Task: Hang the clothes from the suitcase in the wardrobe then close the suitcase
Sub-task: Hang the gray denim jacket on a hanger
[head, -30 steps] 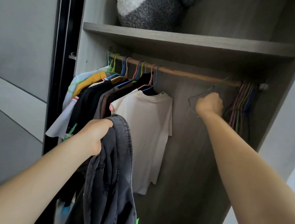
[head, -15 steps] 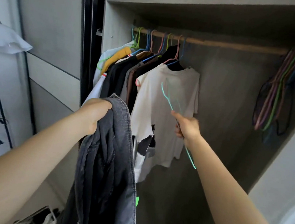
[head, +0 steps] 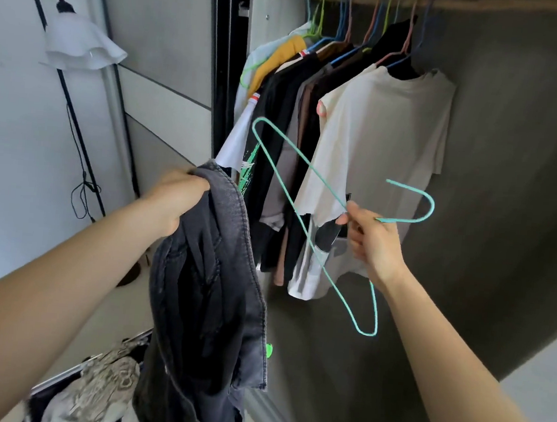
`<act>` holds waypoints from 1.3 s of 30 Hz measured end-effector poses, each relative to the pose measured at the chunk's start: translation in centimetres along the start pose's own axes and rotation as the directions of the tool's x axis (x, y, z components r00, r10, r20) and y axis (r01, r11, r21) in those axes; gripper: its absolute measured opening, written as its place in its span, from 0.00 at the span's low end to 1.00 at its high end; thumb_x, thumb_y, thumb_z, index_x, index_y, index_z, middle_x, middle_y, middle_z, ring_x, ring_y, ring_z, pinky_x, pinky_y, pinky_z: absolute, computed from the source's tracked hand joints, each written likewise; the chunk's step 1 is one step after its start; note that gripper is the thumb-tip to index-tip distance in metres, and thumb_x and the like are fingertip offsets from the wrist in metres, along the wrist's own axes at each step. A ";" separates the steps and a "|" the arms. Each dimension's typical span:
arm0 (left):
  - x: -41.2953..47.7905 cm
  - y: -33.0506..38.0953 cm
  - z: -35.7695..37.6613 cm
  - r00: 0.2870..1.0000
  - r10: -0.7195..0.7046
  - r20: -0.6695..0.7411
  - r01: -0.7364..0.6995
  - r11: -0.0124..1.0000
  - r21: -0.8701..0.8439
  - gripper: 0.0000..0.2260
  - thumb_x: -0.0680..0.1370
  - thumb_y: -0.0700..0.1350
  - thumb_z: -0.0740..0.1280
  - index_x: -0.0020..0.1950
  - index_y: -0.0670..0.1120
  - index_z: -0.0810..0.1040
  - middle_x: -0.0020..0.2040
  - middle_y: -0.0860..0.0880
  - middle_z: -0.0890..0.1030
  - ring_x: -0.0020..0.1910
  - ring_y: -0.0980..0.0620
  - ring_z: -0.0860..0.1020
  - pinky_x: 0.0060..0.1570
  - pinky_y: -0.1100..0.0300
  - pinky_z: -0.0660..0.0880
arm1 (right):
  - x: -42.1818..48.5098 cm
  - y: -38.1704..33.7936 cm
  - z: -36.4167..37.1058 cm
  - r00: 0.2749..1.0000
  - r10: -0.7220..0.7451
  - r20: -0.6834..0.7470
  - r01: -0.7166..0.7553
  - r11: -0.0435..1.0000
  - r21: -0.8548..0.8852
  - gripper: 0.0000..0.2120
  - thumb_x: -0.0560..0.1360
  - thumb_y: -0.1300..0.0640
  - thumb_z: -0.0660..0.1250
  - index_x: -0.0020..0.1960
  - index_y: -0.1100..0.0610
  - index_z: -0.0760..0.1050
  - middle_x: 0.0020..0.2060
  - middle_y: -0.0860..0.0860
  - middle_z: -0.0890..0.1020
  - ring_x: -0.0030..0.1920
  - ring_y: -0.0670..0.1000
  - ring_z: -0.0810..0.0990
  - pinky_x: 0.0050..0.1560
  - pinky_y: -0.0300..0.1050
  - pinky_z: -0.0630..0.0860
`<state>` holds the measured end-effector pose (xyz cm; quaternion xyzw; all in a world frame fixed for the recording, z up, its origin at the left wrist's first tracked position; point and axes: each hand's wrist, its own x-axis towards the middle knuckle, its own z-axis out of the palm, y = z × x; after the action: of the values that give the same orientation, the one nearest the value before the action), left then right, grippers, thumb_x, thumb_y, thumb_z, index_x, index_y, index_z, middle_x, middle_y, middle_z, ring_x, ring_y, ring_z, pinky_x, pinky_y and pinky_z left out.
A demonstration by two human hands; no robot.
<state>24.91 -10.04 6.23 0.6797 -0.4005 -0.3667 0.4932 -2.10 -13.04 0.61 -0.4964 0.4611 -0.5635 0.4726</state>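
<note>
My left hand (head: 174, 198) grips the top of a dark grey denim garment (head: 208, 309) that hangs down in front of the wardrobe. My right hand (head: 372, 242) pinches a teal wire hanger (head: 311, 170) near its neck, hook pointing right, held in the air in front of the hanging clothes. Several shirts hang on the wooden rail (head: 490, 5), the nearest a cream T-shirt (head: 384, 146). The open suitcase (head: 64, 377) shows at the bottom left with patterned clothes (head: 103, 384) in it.
A black floor lamp with a white shade (head: 79, 45) stands at the left by the wall. The wardrobe's sliding door frame (head: 220, 71) rises left of the clothes. The dark wardrobe back panel (head: 510, 163) lies to the right of the shirts.
My right hand took a teal hanger from the bunch at the rail's right end and brought it down in front of the shirts. The view has tilted downward and leftward.
</note>
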 end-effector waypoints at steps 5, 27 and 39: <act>0.7 -2.2 -2.4 0.984 0.165 -0.065 -0.150 0.970 0.191 0.09 0.76 0.42 0.67 0.37 0.43 0.74 0.35 0.46 0.75 0.34 0.50 0.73 0.32 0.61 0.67 | -2.7 2.6 -1.0 0.881 0.196 0.431 -0.247 0.967 0.066 0.15 0.67 0.50 0.72 0.31 0.61 0.77 0.23 0.48 0.57 0.22 0.44 0.53 0.25 0.37 0.47; -0.2 -10.6 -11.3 0.919 0.391 -0.052 -0.127 0.418 0.900 0.11 0.80 0.46 0.61 0.38 0.46 0.70 0.36 0.46 0.71 0.37 0.43 0.69 0.36 0.55 0.66 | -9.2 10.1 16.6 0.936 0.165 0.310 0.015 0.864 -0.504 0.19 0.79 0.54 0.64 0.36 0.66 0.80 0.14 0.45 0.67 0.18 0.44 0.67 0.23 0.34 0.62; -1.3 -14.2 -16.3 0.919 0.337 -0.205 0.071 0.369 0.927 0.12 0.80 0.52 0.61 0.45 0.45 0.78 0.39 0.42 0.77 0.37 0.41 0.71 0.38 0.55 0.66 | -8.8 8.0 15.9 0.900 0.203 0.385 0.001 0.883 -0.470 0.16 0.76 0.54 0.68 0.31 0.59 0.81 0.23 0.53 0.70 0.19 0.45 0.64 0.23 0.35 0.63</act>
<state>41.48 0.02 -3.34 0.8566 -0.4923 0.0922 0.1239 14.80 -6.16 -7.07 -0.6787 0.4931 -0.2912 0.4598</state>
